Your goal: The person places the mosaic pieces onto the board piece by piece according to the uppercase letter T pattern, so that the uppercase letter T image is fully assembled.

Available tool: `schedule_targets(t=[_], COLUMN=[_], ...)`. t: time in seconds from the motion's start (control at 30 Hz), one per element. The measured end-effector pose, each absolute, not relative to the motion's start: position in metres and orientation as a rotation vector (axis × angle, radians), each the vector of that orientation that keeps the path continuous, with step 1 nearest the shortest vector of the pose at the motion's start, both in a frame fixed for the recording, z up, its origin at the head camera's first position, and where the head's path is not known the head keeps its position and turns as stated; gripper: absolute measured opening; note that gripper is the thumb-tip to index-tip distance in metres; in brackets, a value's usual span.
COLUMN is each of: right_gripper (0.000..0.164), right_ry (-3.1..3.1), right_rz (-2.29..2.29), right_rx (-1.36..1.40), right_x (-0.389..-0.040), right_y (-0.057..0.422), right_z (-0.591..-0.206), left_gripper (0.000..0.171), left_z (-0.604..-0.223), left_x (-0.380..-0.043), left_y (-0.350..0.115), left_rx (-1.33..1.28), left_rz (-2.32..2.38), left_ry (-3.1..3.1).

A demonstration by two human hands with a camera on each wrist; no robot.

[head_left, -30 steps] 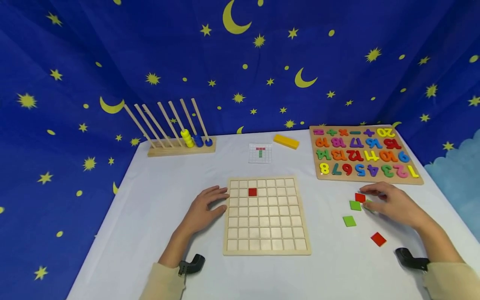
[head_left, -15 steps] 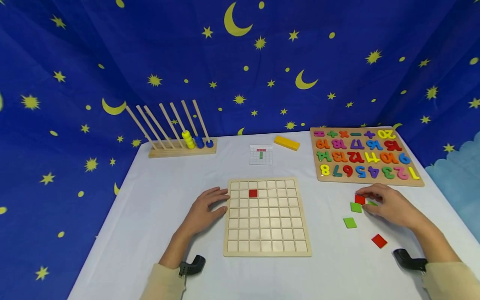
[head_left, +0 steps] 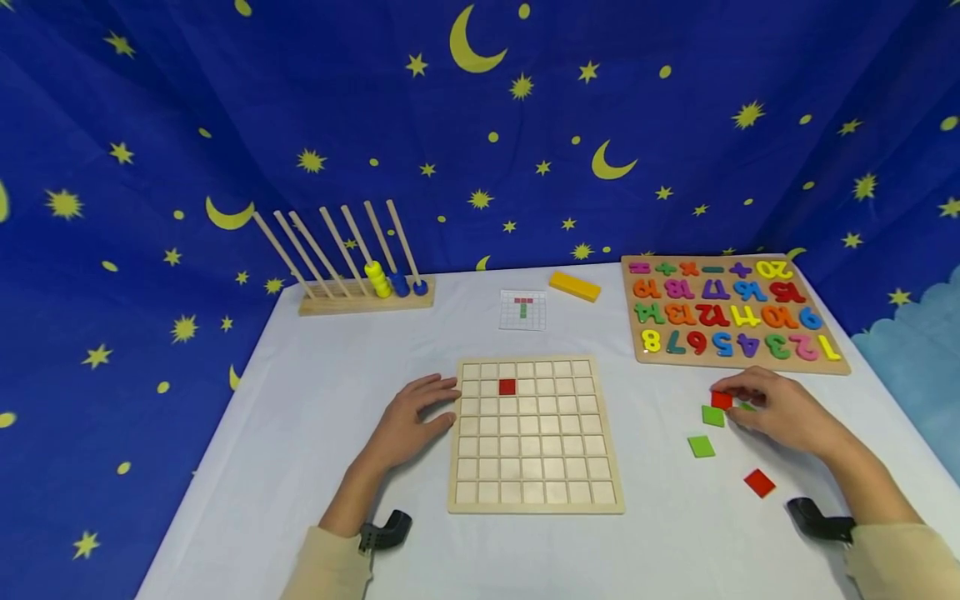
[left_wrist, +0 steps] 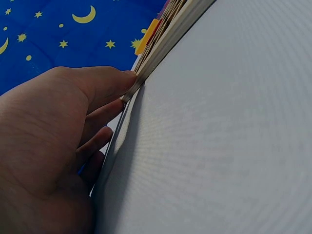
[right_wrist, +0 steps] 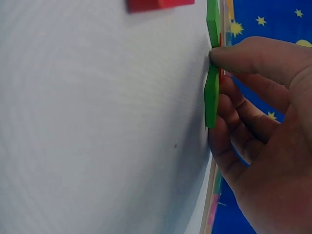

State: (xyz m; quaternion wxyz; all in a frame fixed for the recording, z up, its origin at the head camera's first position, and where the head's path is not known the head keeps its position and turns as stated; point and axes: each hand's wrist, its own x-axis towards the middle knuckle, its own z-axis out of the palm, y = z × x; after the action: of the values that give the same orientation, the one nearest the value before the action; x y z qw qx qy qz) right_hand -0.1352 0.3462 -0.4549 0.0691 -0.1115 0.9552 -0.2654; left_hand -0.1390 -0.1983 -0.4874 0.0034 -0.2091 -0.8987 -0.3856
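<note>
A pale wooden grid board [head_left: 528, 446] lies in mid-table, one red square tile [head_left: 507, 387] seated in its second row from the far side. The left hand [head_left: 405, 421] rests at the board's left edge, fingers extended, thumb and fingertips touching it in the left wrist view. At right, the right hand [head_left: 780, 408] pinches a red tile [head_left: 722, 401] between thumb and fingertips, low at the cloth. Close beside are a green tile [head_left: 713, 416] and another green tile [right_wrist: 211, 97], partly under the hand. Nearer lie a third green tile [head_left: 701, 447] and a red tile [head_left: 760, 482].
Behind the board are a small pattern card [head_left: 522, 310] with a red and green T, and a yellow block [head_left: 574, 286]. A peg abacus [head_left: 366, 306] stands back left. The number puzzle board [head_left: 742, 317] lies beyond the right hand. A starry blue curtain [head_left: 337, 100] closes the back.
The right hand has shifted slightly left, its thumb and fingertips closing round the red tile. The left hand stays at the board's edge. The whole head view has shifted very slightly.
</note>
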Motion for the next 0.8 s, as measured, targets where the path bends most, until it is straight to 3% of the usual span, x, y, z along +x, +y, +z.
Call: schedule_targets(t=[0.8], right_gripper=[0.038], right_ry=[2.845], right_rz=[-0.815], right_rx=[-0.316], right_x=[-0.1363], right_y=[0.3462], right_z=[-0.4563], left_gripper=[0.035], left_z=[-0.4871], left_x=[-0.1391], left_y=[-0.1975], left_rx=[-0.640], left_rz=[-1.224], left_ry=[-2.818])
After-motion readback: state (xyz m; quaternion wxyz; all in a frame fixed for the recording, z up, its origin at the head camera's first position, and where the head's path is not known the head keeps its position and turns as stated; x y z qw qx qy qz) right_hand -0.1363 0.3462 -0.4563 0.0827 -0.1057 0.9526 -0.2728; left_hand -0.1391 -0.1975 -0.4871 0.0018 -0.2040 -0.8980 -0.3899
